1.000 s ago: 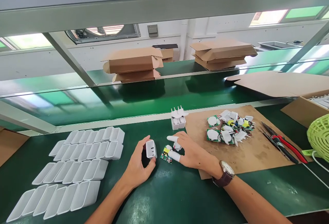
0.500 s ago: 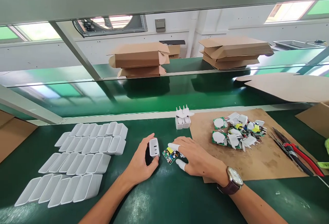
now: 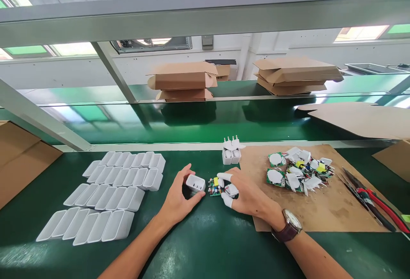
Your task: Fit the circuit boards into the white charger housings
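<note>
A white charger housing with port slots in its end face is held between the thumb and fingers of my left hand. Just right of it, a small circuit board with a yellow part and other components lies close to the green bench top. My right hand, with white covers on thumb and index finger, grips the white part at the board's right end. A narrow gap separates housing and board. Beyond my right hand stand white housings with pronged plug pieces on top.
Rows of open white housings fill the left of the bench. On brown cardboard at right lie a pile of circuit boards with white parts, a tweezers-like tool and red-handled pliers. Flattened cartons rest on the shelf behind.
The charger housing has tipped over sideways in my left hand. My right hand has turned the circuit board, so its white end now shows between the fingers. The camera view has tilted upward.
</note>
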Tool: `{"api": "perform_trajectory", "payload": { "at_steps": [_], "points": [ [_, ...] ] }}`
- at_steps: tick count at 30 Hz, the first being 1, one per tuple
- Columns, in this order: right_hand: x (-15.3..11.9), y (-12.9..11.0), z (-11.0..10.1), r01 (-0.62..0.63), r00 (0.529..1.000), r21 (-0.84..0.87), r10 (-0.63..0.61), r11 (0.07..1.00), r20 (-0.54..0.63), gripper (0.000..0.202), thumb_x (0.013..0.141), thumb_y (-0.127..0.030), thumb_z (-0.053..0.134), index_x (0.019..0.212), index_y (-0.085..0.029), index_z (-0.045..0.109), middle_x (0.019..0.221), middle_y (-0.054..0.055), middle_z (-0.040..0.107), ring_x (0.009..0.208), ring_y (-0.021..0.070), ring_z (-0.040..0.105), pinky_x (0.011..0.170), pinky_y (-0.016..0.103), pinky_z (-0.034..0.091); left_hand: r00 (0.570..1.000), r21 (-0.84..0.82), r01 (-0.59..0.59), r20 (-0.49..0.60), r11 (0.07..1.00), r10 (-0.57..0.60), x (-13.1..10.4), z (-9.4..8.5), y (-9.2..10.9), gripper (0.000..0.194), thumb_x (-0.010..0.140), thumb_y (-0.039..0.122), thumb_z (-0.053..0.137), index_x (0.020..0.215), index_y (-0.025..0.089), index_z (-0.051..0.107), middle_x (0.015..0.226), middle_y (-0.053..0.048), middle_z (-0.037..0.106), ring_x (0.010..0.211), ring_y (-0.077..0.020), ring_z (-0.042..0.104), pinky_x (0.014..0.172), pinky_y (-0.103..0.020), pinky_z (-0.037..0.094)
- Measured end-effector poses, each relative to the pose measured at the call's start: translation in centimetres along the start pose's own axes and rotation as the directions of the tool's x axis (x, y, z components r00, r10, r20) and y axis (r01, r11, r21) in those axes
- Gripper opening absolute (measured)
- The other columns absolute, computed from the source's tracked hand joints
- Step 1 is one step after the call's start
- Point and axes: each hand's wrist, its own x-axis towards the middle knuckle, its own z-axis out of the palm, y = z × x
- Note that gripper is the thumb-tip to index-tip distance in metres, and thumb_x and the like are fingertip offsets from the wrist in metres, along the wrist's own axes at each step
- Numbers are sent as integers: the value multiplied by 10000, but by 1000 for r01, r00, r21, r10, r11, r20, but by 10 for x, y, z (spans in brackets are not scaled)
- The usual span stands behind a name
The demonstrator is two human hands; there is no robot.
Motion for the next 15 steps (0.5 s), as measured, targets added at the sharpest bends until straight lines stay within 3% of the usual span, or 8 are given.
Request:
{"api": "perform_trajectory", "payload": {
  "at_steps": [2,5,7,10,13,15],
  "points": [
    [1,0,1,-6,991,-20,4,1000,-130,515,833,-87,602,1326,-222,542,1074,97,688,979,270,649,839,451,600,999,36,48,-13,998,-48,0,0,2,743,815,340,774,1465,283,419,1233,-66,641,1066,-233,663,983,-442,557],
    [3,-1,2,5,964,-14,-9,1000,-267,554,859,-92,585,1382,-248,489,1126,94,676,1022,269,658,856,455,607,995,11,48,89,999,-49,0,-3,8,841,773,354,822,1494,294,392,1350,-88,593,1025,-220,647,901,-413,578],
    [4,-5,2,28,952,27,-19,999,-305,568,876,-94,584,1408,-255,468,1168,98,662,1072,266,654,879,457,606,981,-28,37,190,999,-32,0,-7,12,829,785,357,821,1494,300,397,1384,-97,584,991,-210,649,854,-396,582],
    [3,-14,1,99,963,124,-64,987,-263,575,902,-110,594,1441,-245,445,1210,107,652,1120,255,638,908,452,604,962,-43,-25,271,999,36,2,-9,16,571,830,401,796,1330,278,549,1230,-73,654,986,-221,648,839,-388,569],
    [1,-24,2,178,959,114,-146,977,-245,598,913,-103,601,1466,-241,417,1241,115,655,1131,260,622,919,471,601,978,88,-178,125,980,167,4,-7,16,474,791,460,841,1142,245,607,1076,-60,660,982,-246,615,832,-393,543],
    [0,-30,5,209,942,24,-195,978,-273,606,913,-76,595,1468,-231,409,1254,127,655,1140,277,606,924,498,595,958,200,-284,8,938,288,4,-4,15,518,758,475,874,1120,232,593,1048,-62,648,981,-253,590,844,-396,529]
  ]
}}
